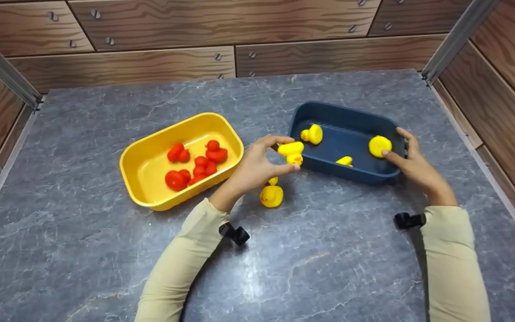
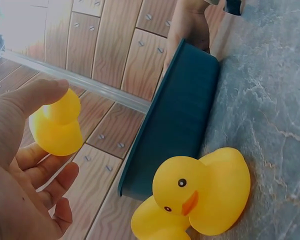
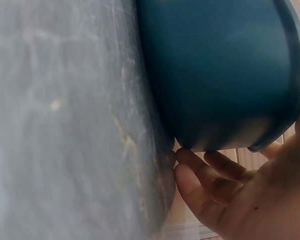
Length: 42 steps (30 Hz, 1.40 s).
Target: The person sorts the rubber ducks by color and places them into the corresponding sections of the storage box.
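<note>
My left hand [image 1: 257, 166] pinches a yellow rubber duck [image 1: 291, 151] between thumb and fingertips, by the near left corner of a dark blue bin [image 1: 342, 166]. In the left wrist view that held duck [image 2: 57, 125] is raised off the table. My right hand [image 1: 418, 167] grips the bin's right end, thumb over the rim and fingers along the outer wall, as the right wrist view shows of the hand [image 3: 230, 192]. Inside the bin lie a duck [image 1: 313, 134] at left, another [image 1: 380, 146] by the thumb and a partly hidden one [image 1: 345, 161] behind the near wall.
Below my left hand, a yellow duck [image 1: 271, 197] sits on the grey marbled table [image 1: 311, 268], with a second one [image 1: 273, 180] mostly hidden behind it. At left stands a yellow bin [image 1: 150, 197] holding several red ducks [image 1: 177, 180]. Wood-patterned panels [image 1: 159, 27] border the table.
</note>
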Each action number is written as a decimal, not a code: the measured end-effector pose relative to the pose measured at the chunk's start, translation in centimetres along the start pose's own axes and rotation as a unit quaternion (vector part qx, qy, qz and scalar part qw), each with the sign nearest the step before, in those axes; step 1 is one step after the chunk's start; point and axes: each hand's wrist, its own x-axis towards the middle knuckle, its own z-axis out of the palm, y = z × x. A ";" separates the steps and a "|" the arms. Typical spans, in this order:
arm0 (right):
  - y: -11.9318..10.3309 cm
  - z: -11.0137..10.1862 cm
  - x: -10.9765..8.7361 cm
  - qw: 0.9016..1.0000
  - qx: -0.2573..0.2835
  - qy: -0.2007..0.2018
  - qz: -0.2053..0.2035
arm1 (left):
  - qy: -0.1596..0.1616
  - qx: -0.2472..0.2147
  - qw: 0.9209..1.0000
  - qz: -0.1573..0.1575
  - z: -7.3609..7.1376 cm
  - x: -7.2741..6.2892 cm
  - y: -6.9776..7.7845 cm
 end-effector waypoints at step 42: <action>-0.3 -0.1 -0.1 1.000 -0.004 -0.009 -0.001 | 0.070 0.019 0.997 -0.039 4.4 6.1 3.1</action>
